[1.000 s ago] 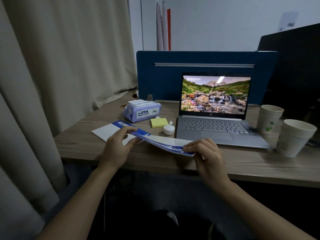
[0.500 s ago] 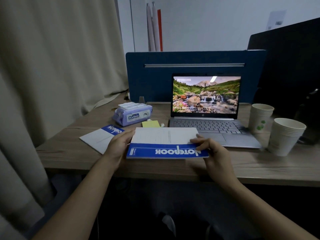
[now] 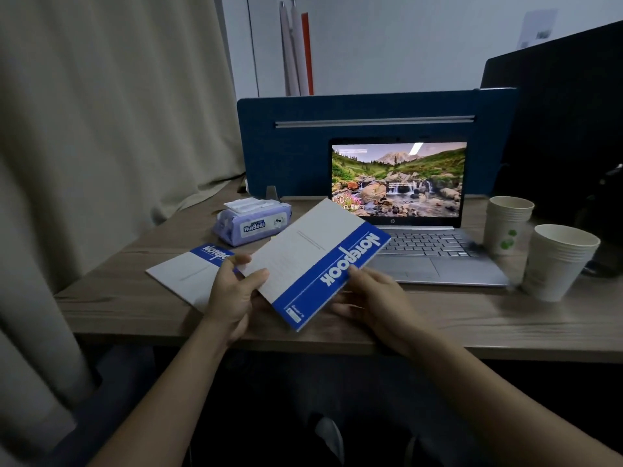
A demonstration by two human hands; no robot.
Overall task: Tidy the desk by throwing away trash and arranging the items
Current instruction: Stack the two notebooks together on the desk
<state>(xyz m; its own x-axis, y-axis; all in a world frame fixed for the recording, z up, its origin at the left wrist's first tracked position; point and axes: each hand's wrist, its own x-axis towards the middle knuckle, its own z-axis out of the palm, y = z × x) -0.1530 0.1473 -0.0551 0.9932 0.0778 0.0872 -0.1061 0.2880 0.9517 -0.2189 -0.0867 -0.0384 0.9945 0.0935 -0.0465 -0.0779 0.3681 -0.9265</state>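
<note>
Notebook (image 3: pixel 313 264), flat and square to the edge half a second ago, now lifted and turned diagonally above the surface (image 3: pixel 472 325), left hand (image 3: pixel 232 298) fingers pinching its corner, right hand (image 3: pixel 367 298) apparently supporting underneath; likely heading onto second notebook (image 3: pixel 188 274).

Held notebook (image 3: pixel 313 261): I see it white, blue-banded — tilted above the desk edge.
Second notebook (image 3: pixel 188 274): flat, left — partly hidden.
</note>
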